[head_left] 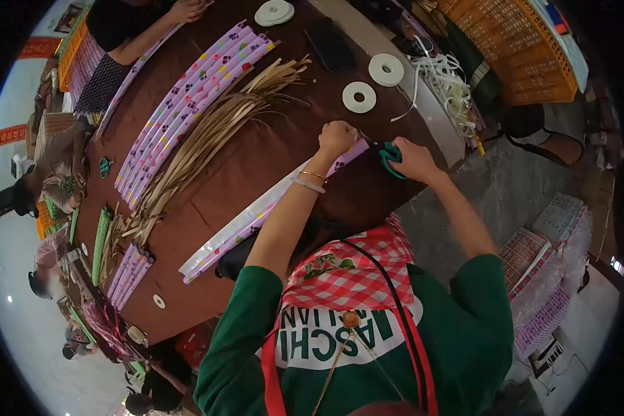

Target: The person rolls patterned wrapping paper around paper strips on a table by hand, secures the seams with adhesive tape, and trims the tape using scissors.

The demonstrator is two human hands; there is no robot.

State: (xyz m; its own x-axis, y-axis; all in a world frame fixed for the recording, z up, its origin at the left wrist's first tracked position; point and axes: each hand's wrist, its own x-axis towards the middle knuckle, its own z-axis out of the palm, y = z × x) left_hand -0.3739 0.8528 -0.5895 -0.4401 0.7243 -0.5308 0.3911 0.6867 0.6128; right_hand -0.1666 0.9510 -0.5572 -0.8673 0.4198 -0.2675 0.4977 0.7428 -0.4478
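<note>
My left hand [338, 138] is closed at the far end of a purple patterned wrapping sheet [256, 220] with a white strip along it, which lies slantwise near the table's front edge. In my right hand [414, 159] are green-handled scissors [391, 161], their blades pointing at the sheet's end beside my left fingers. Whether the blades touch the sheet is too small to tell. Farther back, long purple patterned rolls [194, 104] lie side by side next to a bundle of flat tan strips [208, 135].
White tape rolls [359, 97] and a black phone [328, 44] lie at the back of the brown table [208, 201]. White ribbon scraps [447, 80] and an orange crate [513, 45] are at the right. Co-workers sit along the left and far sides.
</note>
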